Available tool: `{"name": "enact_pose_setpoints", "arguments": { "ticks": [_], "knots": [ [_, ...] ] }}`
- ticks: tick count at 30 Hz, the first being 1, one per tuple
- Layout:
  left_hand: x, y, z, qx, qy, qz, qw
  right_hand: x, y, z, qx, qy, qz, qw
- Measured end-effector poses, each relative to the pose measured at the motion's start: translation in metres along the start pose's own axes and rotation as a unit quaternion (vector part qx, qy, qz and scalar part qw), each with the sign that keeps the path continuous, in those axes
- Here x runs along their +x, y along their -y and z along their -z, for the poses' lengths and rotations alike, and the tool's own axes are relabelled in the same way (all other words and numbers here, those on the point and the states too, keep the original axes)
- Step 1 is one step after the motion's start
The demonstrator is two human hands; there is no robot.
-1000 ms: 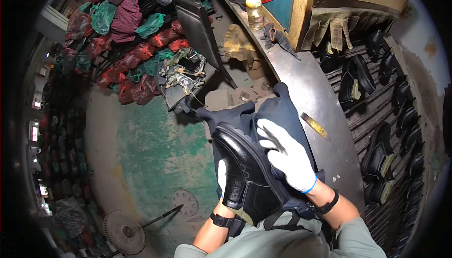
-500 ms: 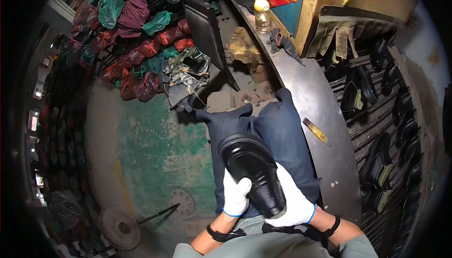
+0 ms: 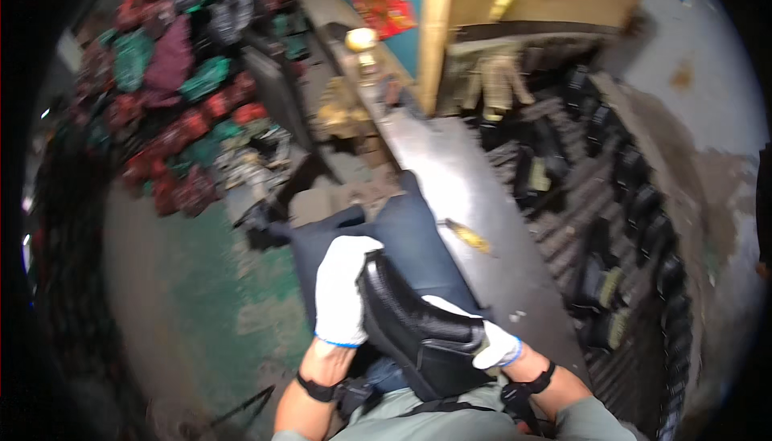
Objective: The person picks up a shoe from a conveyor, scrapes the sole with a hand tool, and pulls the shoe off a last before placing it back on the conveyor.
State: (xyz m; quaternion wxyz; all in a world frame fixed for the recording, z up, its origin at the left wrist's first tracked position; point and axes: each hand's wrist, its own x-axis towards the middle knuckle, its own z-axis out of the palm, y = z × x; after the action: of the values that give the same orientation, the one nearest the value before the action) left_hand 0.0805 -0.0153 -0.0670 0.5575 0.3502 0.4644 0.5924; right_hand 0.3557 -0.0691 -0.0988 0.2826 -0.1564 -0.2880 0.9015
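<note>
A glossy black leather shoe is held above my lap, turned so its side and the edge of its sole show. My left hand, in a white glove with a blue cuff edge, is closed around its far end, the fingers partly hidden. At the other end, my right hand, gloved the same way, grips the shoe near its upper edge. Just right of my knees, a tool with a yellow handle lies on the metal bench; its kind is too blurred to tell.
A bottle with a pale yellow cap stands at the bench's far end. Right of the bench, a slatted rack carries several black shoes. Red and green plastic bags are piled at the far left, beside a dark upright panel.
The shoe has been turned from lying lengthwise to showing its side. My left hand has moved forward to its far end; my right hand now holds the near end. The view has swung right.
</note>
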Motion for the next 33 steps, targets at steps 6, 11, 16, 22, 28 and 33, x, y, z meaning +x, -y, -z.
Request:
{"name": "enact_pose_setpoints", "arguments": {
  "ticks": [6, 11, 16, 22, 28, 33],
  "knots": [
    [0.006, 0.047, -0.046, 0.068, 0.080, 0.008, 0.994, -0.129, -0.032, 0.066, -0.063, -0.337, 0.114, 0.932],
    [-0.002, 0.048, -0.027, -0.014, 0.144, 0.053, 0.988, -0.163, 0.099, 0.062, -0.053, -0.597, 0.078, 0.797],
    [-0.005, 0.039, -0.014, 0.025, 0.187, 0.078, 0.979, -0.172, 0.170, 0.193, -0.304, -0.621, 0.182, 0.699],
    [-0.011, 0.037, -0.011, -0.008, 0.172, 0.107, 0.979, 0.000, 0.231, 0.218, -0.195, -0.679, 0.214, 0.675],
    [-0.002, 0.042, -0.009, -0.064, 0.186, 0.141, 0.970, 0.046, 0.121, 0.108, -0.143, -0.543, 0.295, 0.773],
    [0.011, 0.041, -0.032, -0.281, 0.132, 0.252, 0.917, -0.018, 0.040, 0.028, -0.708, -0.376, 0.247, 0.545]
  ]
}}
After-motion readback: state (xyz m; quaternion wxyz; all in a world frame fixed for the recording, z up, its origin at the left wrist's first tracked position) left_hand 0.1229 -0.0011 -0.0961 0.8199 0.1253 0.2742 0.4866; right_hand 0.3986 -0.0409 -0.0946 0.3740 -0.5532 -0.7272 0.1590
